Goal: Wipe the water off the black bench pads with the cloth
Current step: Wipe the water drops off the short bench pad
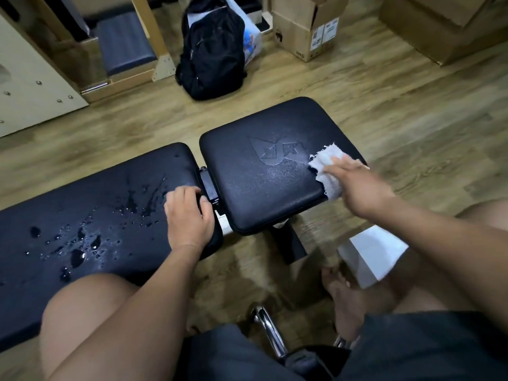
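- This looks like a workout room that also holds stored goods.
- The black weight bench (209, 188) fills the middle. It has a long pad (82, 204) and a seat pad (275, 125) embossed with a logo.
- Beyond the bench, to the far left, a wooden frame (149, 31) holds a dark padded platform (123, 42), like exercise apparatus.
- Straight behind the bench, a black backpack (211, 53) stands on the wood-look plank floor (384, 94).
- Behind the bench to the right sit labelled cardboard boxes (297, 31).
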Available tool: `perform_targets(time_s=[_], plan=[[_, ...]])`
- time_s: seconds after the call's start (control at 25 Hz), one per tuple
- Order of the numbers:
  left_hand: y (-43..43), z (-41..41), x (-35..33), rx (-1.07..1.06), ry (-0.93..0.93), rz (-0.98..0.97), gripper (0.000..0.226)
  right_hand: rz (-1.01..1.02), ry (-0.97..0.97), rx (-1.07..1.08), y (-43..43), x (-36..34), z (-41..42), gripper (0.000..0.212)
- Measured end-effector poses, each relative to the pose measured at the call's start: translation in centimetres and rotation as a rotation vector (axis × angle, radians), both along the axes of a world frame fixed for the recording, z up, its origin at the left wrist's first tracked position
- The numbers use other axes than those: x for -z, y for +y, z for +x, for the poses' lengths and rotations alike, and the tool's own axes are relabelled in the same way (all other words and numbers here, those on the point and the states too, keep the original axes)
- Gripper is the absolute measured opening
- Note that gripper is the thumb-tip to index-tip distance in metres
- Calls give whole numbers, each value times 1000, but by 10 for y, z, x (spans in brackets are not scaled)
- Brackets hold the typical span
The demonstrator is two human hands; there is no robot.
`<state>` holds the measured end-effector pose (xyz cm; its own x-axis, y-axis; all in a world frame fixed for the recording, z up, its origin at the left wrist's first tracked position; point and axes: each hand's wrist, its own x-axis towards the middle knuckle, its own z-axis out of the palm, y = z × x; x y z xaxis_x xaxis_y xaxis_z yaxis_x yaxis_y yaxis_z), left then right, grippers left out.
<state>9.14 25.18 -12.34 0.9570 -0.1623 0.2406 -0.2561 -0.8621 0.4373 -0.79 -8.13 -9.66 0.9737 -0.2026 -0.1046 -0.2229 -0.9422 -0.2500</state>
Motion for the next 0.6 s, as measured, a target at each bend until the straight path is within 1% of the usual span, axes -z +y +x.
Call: perform_targets(time_s=[0.04, 0.12, 0.2, 0.24, 0.32, 0.4, 0.48, 0.56, 0.6], plan=[[1, 0, 0, 2, -8, 1, 12, 23, 22, 10, 27, 0, 0, 80], [0, -1, 0, 2, -17, -1, 13, 49, 8, -110, 92, 6, -2, 83], [0, -3, 0, 2, -6, -10, 15, 72, -44, -313, 150, 20, -1, 72], [0, -4, -1, 4, -5, -17, 16, 102, -49, -391, 164, 24, 4, 65], [1, -4, -2, 4, 1, -35, 17, 169, -76, -548, 146, 21, 14, 53], [3, -4, -2, 1, 14, -47, 14, 90, -165, -580, 87, 26, 10, 48], [2, -4, -3, 7, 10, -48, 16, -7, -210, -470, 16, 27, -1, 51], [1, -2, -2, -4, 18, -41, 20, 16, -130, -331, -25, 16, -9, 61], [1, -2, 0, -6, 20, -24, 21, 27, -107, -270, -27, 13, -9, 64]])
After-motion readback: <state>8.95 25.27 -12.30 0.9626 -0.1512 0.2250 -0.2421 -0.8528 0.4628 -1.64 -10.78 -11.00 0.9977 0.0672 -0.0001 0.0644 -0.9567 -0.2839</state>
